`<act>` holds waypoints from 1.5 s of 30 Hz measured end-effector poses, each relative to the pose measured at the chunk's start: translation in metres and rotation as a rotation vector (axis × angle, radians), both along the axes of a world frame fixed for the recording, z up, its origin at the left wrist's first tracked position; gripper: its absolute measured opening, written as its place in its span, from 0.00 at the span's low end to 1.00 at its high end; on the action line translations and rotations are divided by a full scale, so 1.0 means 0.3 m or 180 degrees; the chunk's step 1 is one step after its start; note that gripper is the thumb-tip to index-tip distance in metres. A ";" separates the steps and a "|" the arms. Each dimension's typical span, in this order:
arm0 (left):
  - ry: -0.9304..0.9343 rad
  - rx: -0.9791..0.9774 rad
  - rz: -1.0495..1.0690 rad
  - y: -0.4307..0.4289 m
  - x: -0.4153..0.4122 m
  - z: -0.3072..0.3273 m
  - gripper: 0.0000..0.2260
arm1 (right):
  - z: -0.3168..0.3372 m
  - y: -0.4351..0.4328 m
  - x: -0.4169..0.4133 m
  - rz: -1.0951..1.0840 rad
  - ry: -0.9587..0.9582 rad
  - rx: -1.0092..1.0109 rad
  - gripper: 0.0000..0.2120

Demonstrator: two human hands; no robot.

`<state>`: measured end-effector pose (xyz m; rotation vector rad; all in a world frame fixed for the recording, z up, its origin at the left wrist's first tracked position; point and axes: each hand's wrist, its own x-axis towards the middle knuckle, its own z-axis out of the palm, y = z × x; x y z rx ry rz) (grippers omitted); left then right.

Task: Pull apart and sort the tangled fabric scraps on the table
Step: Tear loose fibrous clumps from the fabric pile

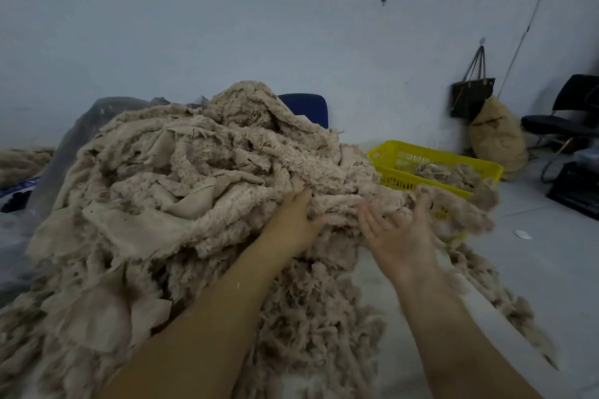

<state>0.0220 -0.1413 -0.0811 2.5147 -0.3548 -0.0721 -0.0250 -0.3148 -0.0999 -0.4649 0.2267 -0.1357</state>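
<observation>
A big heap of tangled beige fabric scraps (181,185) fills the left and middle of the table, fuzzy strips mixed with flat pieces. My left hand (296,220) lies on the heap's right side, its fingers pushed into the scraps. My right hand (400,233) is palm up with fingers spread, just right of the left hand. A blurred fluffy scrap (460,207) hangs at its fingertips, in front of the yellow basket (405,152); whether the fingers hold it I cannot tell.
The yellow plastic basket holds a few beige scraps. Loose strips (505,298) trail along the table's right side. Behind stand a blue chair back (308,107), a hanging dark bag (470,97), a stuffed sack (499,139) and a black chair (570,120).
</observation>
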 end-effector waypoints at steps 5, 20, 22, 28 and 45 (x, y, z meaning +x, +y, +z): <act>-0.0306 -0.0519 0.0225 0.026 0.018 -0.040 0.14 | -0.022 0.129 0.025 0.0250 -0.0259 -0.4186 0.21; -0.0291 -0.3215 0.1698 0.353 -0.017 0.103 0.19 | 0.023 0.133 -0.014 0.0033 0.0316 -0.4316 0.19; 0.0232 -0.3495 0.1222 0.277 -0.046 0.102 0.22 | 0.060 0.176 -0.020 0.0345 0.0058 -0.4065 0.17; 0.0830 -0.3765 0.0211 0.158 -0.098 0.098 0.28 | 0.155 0.249 -0.007 0.0382 -0.0443 -0.3712 0.10; 0.0264 -0.2218 -0.0578 0.174 -0.126 0.047 0.11 | 0.119 0.265 0.033 0.0994 -0.0140 -0.3575 0.31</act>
